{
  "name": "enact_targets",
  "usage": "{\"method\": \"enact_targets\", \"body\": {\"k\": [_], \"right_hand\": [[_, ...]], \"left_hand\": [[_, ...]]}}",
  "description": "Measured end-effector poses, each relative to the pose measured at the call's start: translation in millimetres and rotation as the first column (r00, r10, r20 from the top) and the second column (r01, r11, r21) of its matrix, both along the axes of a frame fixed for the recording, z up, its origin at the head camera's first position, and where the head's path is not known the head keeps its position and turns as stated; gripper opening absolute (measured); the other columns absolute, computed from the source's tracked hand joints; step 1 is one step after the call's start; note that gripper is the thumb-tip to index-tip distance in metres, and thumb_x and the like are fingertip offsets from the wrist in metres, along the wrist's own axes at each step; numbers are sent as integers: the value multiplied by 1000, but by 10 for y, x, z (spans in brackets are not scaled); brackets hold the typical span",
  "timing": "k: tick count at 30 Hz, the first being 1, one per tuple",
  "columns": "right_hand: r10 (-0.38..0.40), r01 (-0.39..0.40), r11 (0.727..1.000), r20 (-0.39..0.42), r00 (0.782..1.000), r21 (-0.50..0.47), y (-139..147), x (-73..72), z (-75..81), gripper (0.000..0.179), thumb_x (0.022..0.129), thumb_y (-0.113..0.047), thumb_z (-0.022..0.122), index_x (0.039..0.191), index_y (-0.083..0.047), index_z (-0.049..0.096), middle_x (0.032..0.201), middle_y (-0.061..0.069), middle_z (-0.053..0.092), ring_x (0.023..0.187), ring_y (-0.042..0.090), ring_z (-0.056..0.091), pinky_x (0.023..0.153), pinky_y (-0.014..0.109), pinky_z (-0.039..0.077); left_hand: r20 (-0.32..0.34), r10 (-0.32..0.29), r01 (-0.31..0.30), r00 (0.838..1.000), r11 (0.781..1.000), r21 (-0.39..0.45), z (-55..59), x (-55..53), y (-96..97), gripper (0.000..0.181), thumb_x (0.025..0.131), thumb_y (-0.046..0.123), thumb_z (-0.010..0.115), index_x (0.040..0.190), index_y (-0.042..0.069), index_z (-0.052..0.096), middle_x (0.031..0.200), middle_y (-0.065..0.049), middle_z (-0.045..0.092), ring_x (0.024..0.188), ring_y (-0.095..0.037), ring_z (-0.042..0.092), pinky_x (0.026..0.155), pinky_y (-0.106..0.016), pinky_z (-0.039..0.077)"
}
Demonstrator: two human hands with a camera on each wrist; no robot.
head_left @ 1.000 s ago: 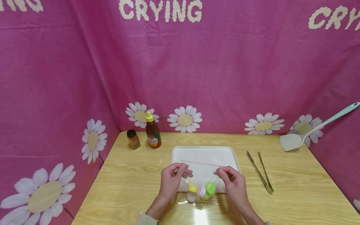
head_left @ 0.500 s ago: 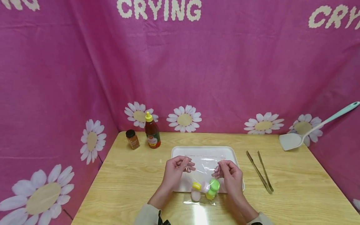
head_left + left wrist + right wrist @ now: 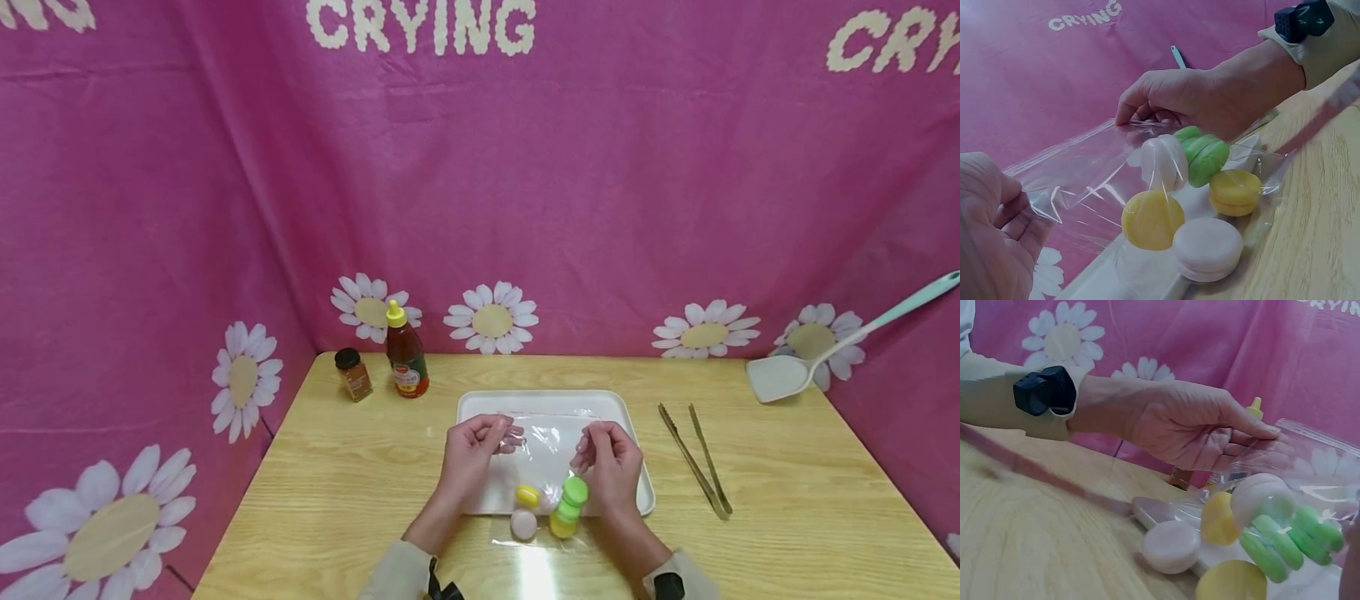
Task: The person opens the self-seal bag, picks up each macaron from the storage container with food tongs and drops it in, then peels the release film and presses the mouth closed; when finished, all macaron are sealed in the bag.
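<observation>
A clear plastic zip bag (image 3: 546, 446) hangs slanted between my two hands, above the front part of a white tray (image 3: 540, 402). My left hand (image 3: 468, 454) pinches its upper left edge between thumb and fingers. At the upper right edge my right hand (image 3: 617, 467) pinches it the same way. Several macarons lie in the lower part of the bag: a yellow one (image 3: 1152, 220), a pale pink one (image 3: 1208, 249), a second yellow one (image 3: 1235, 192), a pale one (image 3: 1164, 162) and green ones (image 3: 1204, 156). In the left wrist view, the bag's zip strip runs from hand to hand.
Metal tongs (image 3: 697, 467) lie right of the tray. A spatula (image 3: 780, 377) leans at the back right corner. A sauce bottle (image 3: 407, 367) and a small spice jar (image 3: 354, 377) stand at the back left. Pink cloth (image 3: 585, 208) surrounds the wooden table (image 3: 337, 483).
My hands have moved a little farther over the tray and slightly closer together, keeping hold of the zip bag. The macarons have shifted a little to the right with it.
</observation>
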State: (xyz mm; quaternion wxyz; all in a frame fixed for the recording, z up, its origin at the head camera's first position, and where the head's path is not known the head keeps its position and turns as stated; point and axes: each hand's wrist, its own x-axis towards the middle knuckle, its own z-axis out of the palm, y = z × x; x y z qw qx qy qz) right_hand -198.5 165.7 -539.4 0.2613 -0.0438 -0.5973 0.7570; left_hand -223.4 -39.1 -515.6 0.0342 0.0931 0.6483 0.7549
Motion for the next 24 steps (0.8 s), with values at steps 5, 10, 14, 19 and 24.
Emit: {"method": "enact_targets", "body": {"k": [5,10,14,19,24], "right_hand": [[21,-21,1000,-21,1000,-10,67,-51,27,22,101,9,51,86,24,59,58,5,61,42,10,59,41,19,48],[37,-37,999,4,999,9,136,-77,46,21,99,12,51,84,23,61,57,6,62,43,10,59,42,19,48],[34,-34,998,0,999,47,202,-95,56,21,101,8,52,93,23,64,62,7,66,48,11,63,46,20,52],[-73,101,983,-177,982,154,264,-135,135,18,96,12,62,113,20,64,88,7,72,77,7,68,69,15,55],[-78,233,906,-401,913,354,251,-121,282,26,86,18,69,111,14,69,100,23,69,96,15,65,84,19,51]], "left_hand": [[5,-6,6,1000,1000,22,-38,-18,-11,30,106,19,63,120,-6,69,108,-21,77,95,-25,78,86,-37,62],[1,-15,15,1000,999,50,-67,-24,6,33,106,16,62,124,-12,65,111,-23,76,100,-28,77,86,-35,62],[34,9,-12,999,998,64,-79,-12,40,30,105,13,63,123,-12,64,111,-23,76,102,-29,77,85,-33,62],[69,48,-51,996,998,39,-81,0,78,25,103,14,67,118,-7,68,108,-20,78,96,-22,78,81,-29,62],[54,64,-65,997,998,24,-83,14,104,25,103,14,68,117,-7,69,105,-21,78,92,-22,79,78,-27,62]]}}
